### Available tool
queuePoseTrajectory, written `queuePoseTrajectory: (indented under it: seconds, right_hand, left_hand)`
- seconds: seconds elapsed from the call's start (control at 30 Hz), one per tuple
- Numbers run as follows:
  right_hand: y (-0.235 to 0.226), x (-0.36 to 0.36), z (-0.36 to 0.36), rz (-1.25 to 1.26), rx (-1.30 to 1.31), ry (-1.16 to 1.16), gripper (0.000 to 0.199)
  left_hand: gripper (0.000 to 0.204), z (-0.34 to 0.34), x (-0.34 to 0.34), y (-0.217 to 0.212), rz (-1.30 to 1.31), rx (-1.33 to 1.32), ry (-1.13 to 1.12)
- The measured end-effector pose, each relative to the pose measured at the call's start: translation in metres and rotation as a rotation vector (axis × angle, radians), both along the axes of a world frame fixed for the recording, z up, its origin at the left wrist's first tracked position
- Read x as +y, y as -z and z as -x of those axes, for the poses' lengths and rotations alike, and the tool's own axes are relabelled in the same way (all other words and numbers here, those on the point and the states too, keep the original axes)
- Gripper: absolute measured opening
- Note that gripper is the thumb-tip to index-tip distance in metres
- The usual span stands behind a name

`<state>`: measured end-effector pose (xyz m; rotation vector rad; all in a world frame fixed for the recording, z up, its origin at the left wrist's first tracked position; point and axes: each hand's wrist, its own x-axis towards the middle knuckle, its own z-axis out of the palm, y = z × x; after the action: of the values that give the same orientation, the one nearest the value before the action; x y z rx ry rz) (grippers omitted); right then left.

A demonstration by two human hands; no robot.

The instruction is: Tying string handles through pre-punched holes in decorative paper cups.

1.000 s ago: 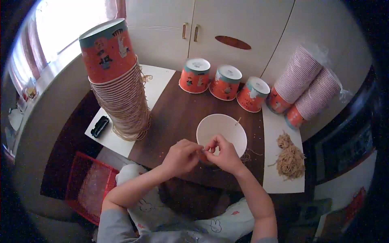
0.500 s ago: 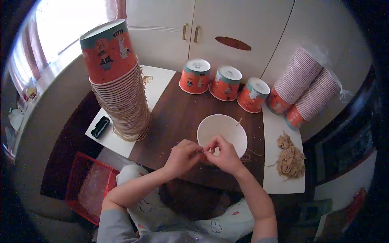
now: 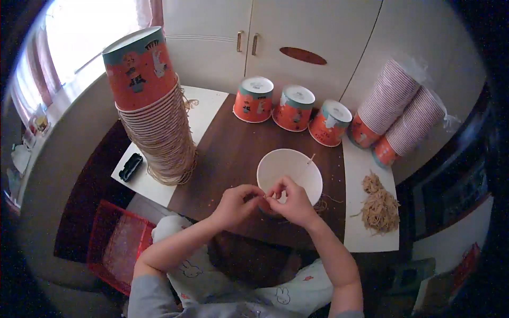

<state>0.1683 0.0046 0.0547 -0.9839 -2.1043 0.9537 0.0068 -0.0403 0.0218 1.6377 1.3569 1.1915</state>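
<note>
- Compared with the view half a second earlier, both hands sit at the same spot at the near rim of the white bowl; no clear shift of hands or objects is visible.
- The left hand (image 3: 235,204) is curled, its fingertips pinched together on a thin piece of string (image 3: 263,196) that is too small to make out clearly.
- The right hand (image 3: 290,201) is also curled, fingers closed in a pinch on the same string; the fingertips of the two hands nearly touch.
- The white bowl (image 3: 289,170) stands upright on the dark brown worktop (image 3: 228,153), directly behind the hands; the right hand overlaps its near edge.
- A thin string end (image 3: 309,158) rises over the far rim of the bowl.
- A loose heap of tan string (image 3: 378,204) lies on a white sheet (image 3: 366,238) to the right of the bowl, well apart from the hands.
- Three orange cups (image 3: 291,110) stand upside down in a row at the far edge of the worktop.
- A tall stack of orange cups (image 3: 154,116) stands to the left, on a white board (image 3: 143,183), with a small black object (image 3: 130,167) beside it.
- Two sleeved stacks of cups (image 3: 400,119) lie tilted at the far right.
- A red basket (image 3: 114,244) sits on the floor at lower left.
</note>
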Motion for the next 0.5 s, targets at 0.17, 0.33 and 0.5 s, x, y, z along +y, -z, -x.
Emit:
queuePoseTrajectory:
  seconds: [0.17,0.33,0.5]
  right_hand:
    - [0.0008,0.0012,-0.0011,-0.003,-0.017,0.008,0.021]
    - [0.0005,0.0011,0.0001,-0.085,-0.064,0.007,0.020]
    - [-0.0036,-0.0001,-0.0016,-0.121,-0.103,-0.019,0.020]
  left_hand:
    - [0.014,0.0002,0.0023,-0.0022,0.127,-0.195,0.131]
    - [0.017,0.0047,0.0022,-0.0044,0.612,-0.699,0.392]
    - [0.017,0.0081,0.0053,0.0004,0.751,-0.809,0.402]
